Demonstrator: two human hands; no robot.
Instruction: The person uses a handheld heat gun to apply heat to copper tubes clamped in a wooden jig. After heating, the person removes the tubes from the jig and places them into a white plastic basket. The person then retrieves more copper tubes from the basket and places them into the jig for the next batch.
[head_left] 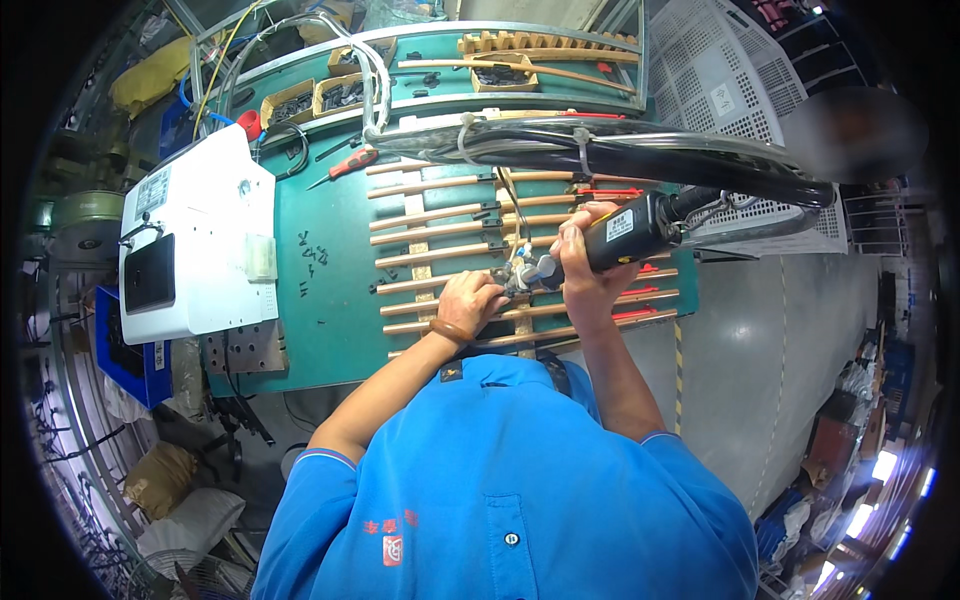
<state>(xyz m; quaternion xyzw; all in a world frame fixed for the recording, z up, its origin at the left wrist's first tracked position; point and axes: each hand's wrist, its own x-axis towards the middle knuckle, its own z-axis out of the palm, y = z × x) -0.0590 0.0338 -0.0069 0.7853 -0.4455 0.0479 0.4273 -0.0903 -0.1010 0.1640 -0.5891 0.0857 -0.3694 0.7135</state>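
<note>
My right hand (583, 258) is wrapped round a black electric screwdriver (628, 236), which is tilted with its silver head (532, 272) toward the left. My left hand (468, 302), a brown bangle on its wrist, is closed on a light-brown rod (408, 285) right beside that head. The fingertips and the screwdriver's tip partly hide each other. Several similar rods lie side by side across the green table (330, 345), with small black clips (490, 208) at their middles and red pieces (636, 292) near their right ends.
A red-handled screwdriver (343, 167) lies left of the rods. Further left stands a white machine housing (205, 240). Thick black cables (650, 152) cross above the work. Cardboard boxes of black parts (290, 104) line the back shelf, and white perforated crates (715, 75) stand at the right.
</note>
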